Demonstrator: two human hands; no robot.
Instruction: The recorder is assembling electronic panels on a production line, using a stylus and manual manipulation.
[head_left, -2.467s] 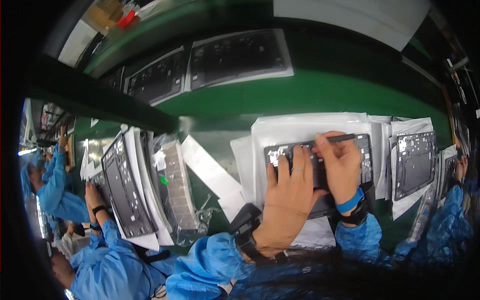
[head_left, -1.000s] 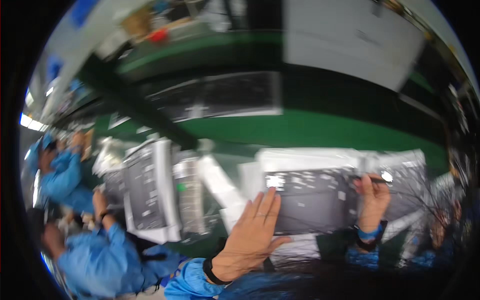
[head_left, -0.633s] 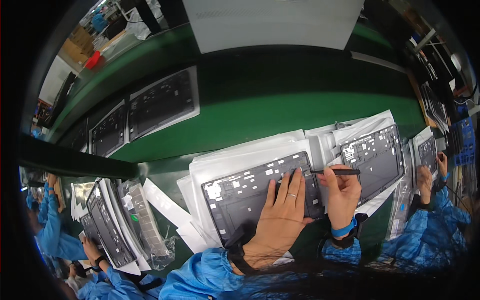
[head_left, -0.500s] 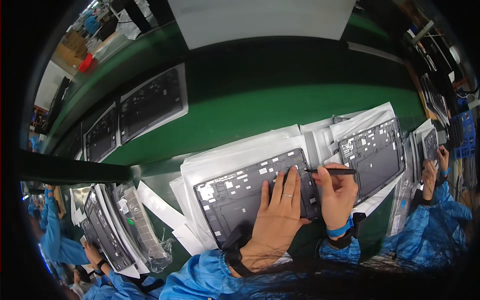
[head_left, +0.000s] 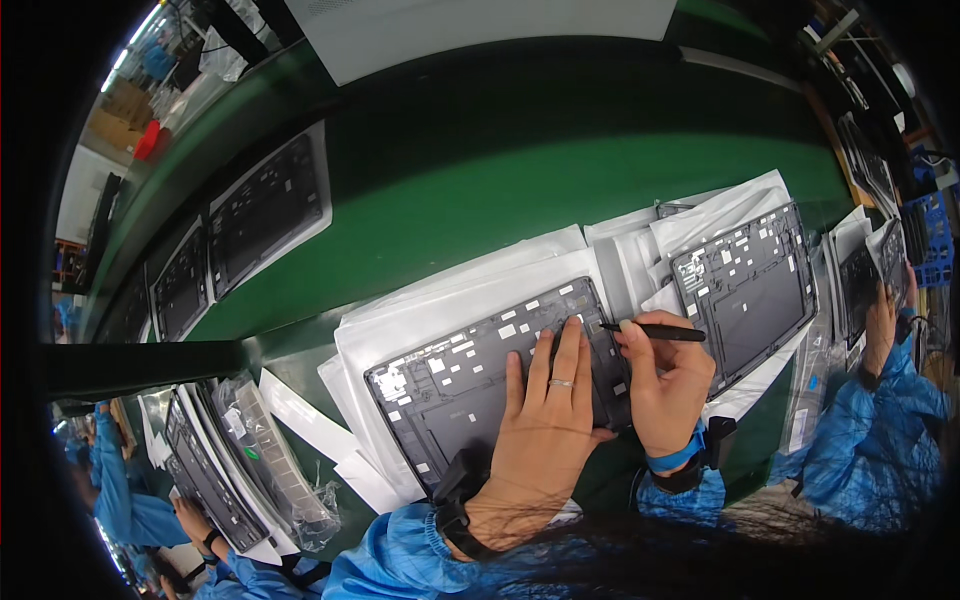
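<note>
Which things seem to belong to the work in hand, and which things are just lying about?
Seem in use:
dark tablet-like housing, under the left hand
black pen-like tool, in the right hand

Apparently lying about:
second dark housing, to the right
clear-wrapped segmented strip, to the left
white paper strip

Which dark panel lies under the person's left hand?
The central panel, at the tip of the black pen; only it bears the left hand.

My dark, white-patched rectangular panel (head_left: 462,402) lies slantwise, my slim black tool (head_left: 676,332) pointing left at its right end.
</note>
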